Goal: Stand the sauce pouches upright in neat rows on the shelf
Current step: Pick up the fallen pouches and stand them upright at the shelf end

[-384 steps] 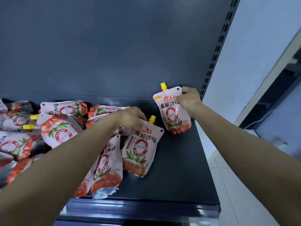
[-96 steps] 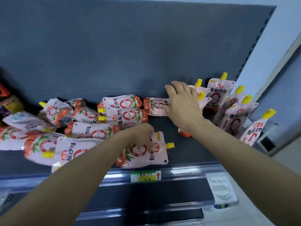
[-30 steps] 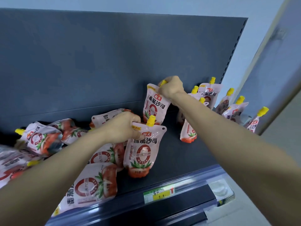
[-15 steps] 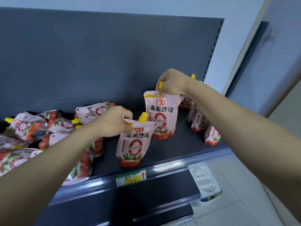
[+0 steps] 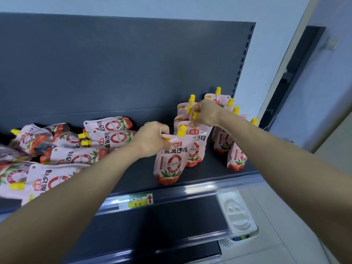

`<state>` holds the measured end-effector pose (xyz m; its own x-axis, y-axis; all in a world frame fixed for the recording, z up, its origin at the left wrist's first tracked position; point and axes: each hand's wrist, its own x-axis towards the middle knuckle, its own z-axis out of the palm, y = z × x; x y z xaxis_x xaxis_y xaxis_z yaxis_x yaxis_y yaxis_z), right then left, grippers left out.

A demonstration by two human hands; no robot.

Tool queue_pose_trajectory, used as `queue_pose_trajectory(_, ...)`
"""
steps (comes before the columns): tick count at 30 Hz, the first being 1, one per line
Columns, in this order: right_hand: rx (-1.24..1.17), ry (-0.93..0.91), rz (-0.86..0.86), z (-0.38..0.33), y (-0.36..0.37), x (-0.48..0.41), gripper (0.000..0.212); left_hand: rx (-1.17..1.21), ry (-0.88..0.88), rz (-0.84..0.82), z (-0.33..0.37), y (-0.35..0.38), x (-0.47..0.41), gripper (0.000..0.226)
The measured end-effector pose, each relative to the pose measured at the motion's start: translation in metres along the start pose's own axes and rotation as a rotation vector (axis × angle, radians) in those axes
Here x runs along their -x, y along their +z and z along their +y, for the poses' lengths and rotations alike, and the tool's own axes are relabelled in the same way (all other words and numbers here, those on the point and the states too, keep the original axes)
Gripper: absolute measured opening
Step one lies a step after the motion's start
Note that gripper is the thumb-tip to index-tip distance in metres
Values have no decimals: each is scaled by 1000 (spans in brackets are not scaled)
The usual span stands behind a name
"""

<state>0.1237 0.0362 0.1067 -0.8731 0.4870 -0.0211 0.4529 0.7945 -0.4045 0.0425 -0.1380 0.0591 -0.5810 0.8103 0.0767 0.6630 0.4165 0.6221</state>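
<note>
My left hand pinches the front pink spouted sauce pouch; my right hand grips the pouch behind at 1 o'clock. I should seat both bottoms flat on the dark shelf before releasing.

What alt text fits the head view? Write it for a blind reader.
Two bare hands each stand a pouch upright on a dark shelf: left hand on the front pouch, right hand on the one behind. Upright pouches stand right; others lie flat left.

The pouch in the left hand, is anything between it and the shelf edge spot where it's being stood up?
Nothing visible. The left hand holds the pouch upright with its base already on bare shelf, just in front of the pouch that the right hand grips.
</note>
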Motion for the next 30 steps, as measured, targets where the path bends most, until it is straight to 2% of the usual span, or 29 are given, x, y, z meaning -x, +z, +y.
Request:
queue_pose_trajectory(7, -77, -52, -29, 7, -25, 9, 26, 13, -21, 28, 22, 19, -8, 19)
queue_pose_trajectory(10, -124, -67, 33, 12, -35, 16, 23, 35, -19, 41, 31, 28, -10, 19)
queue_pose_trajectory(13, -142, -75, 97, 15, -40, 21, 21, 105, -14, 75, 39, 38, -11, 30)
queue_pose_trajectory(17, -103, -113, 150, 18, -44, 25, 22, 215, -3, 75, 44, 47, -13, 15)
queue_pose_trajectory(22, -89, -181, 180, 12, -46, 26, 21, 153, -40, 14, 40, 42, -13, 37)
queue_pose_trajectory(25, -85, -233, 192, 4, -45, 25, 19, 135, -40, 16, 36, 41, -10, 34)
queue_pose_trajectory(30, -74, -294, 200, -9, -44, 24, 18, 115, -30, 125, 38, 41, -11, 24)
